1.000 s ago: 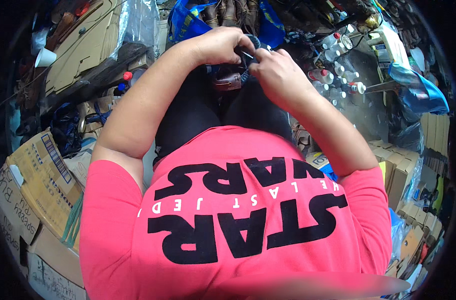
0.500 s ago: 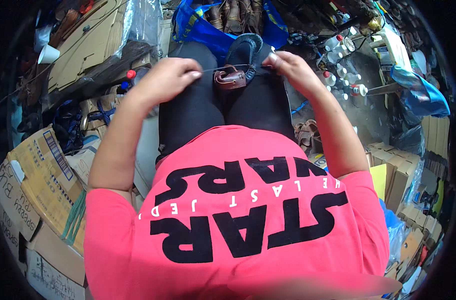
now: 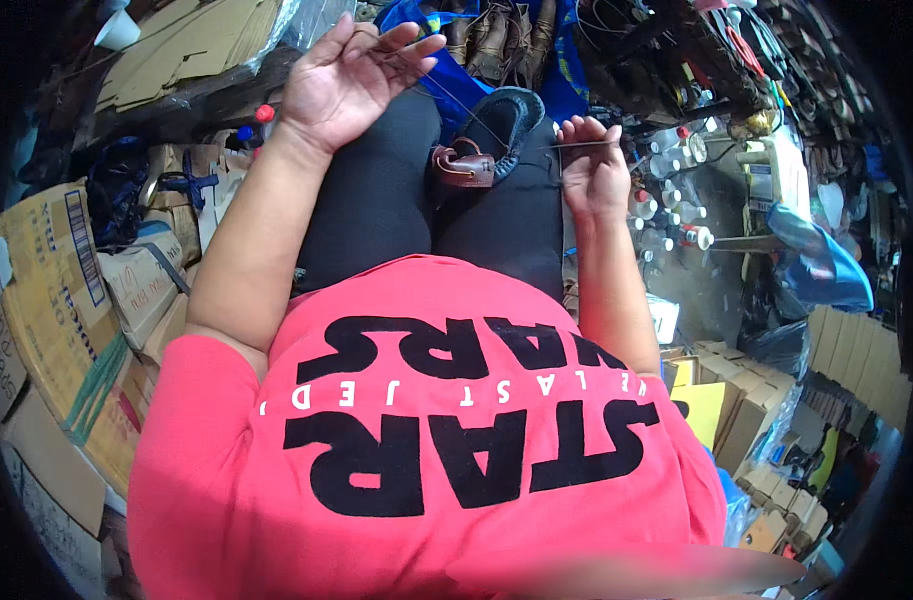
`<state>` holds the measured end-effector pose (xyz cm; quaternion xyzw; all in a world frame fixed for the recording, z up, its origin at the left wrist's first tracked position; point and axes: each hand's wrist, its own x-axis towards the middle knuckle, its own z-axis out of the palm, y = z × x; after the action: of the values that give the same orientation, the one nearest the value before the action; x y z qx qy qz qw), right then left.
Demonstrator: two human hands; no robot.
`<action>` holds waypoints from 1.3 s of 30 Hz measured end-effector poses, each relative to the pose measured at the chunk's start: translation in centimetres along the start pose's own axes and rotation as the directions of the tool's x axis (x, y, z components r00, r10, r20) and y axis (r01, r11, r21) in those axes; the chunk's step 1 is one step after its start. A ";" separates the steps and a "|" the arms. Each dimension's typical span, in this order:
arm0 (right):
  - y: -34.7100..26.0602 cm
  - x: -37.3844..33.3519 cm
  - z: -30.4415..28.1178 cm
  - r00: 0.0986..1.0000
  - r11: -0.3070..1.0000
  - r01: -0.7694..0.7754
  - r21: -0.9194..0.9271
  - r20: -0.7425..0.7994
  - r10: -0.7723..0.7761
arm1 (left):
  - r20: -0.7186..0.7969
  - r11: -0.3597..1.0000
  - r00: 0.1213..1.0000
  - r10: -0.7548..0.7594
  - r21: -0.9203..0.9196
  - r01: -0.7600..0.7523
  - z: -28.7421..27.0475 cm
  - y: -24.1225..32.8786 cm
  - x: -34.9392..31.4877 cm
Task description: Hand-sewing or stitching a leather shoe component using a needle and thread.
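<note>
A small moccasin-style shoe, with a dark padded opening (image 3: 522, 108) and a brown leather strap piece (image 3: 465, 167), rests between my thighs. From it a thin thread (image 3: 455, 100) slants up to my left hand (image 3: 339, 92), which is raised palm up, with the thread caught across its partly curled fingers. Right of the shoe is my right hand (image 3: 595, 180), palm up, fingers curled, gripping a thin straight strand between thumb and fingers. Whether that strand is thread or a needle cannot be made out.
Past my knees stands a blue bag (image 3: 567, 70) holding several brown leather shoes (image 3: 497, 45). Several white bottles (image 3: 667, 205) stand to the right. Cardboard boxes (image 3: 52, 270) crowd the left side, and flat cardboard (image 3: 192, 50) lies at the far left.
My left hand has risen up and away from the shoe and turned palm up, drawing the thread out longer. My right hand has also turned palm up, slightly lower. The view has shifted slightly.
</note>
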<state>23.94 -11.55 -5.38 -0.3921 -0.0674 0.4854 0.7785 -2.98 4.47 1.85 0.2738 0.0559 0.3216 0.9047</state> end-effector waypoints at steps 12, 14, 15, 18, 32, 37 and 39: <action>-1.8 -2.1 -2.2 0.892 0.848 -0.409 0.336 0.344 0.294 | -0.295 0.989 0.946 -0.136 0.012 0.146 -4.5 1.3 0.8; -1.9 -1.8 -3.8 0.864 0.903 -0.387 0.186 0.414 0.286 | -0.268 0.973 0.941 -0.208 0.039 0.226 -5.9 2.0 0.4; -1.9 -1.8 -3.9 0.866 0.904 -0.385 0.187 0.412 0.284 | -0.266 0.973 0.940 -0.211 0.039 0.229 -6.0 1.9 0.6; -2.6 -2.8 -4.4 0.935 0.933 -0.355 -0.052 -0.011 0.355 | -0.499 0.944 0.864 -0.069 0.247 0.218 -5.4 2.2 0.5; -5.0 -2.3 6.2 0.798 -0.105 0.554 -0.826 0.490 0.352 | 0.143 -0.171 0.990 0.007 0.975 -0.140 0.8 -9.9 4.8; -4.0 -2.9 6.1 0.764 -0.134 0.592 -0.795 0.499 0.410 | 0.128 -0.064 0.992 -0.007 0.990 -0.128 -0.3 -11.5 5.4; -4.2 -3.6 5.5 0.754 -0.100 0.611 -0.785 0.539 0.375 | 0.136 -0.057 0.991 -0.009 0.989 -0.137 -0.5 -11.4 5.5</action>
<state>22.29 -12.38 2.21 -0.6299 -0.6968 0.2849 0.1910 7.48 0.74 -4.18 0.8626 0.2136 0.2082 0.4086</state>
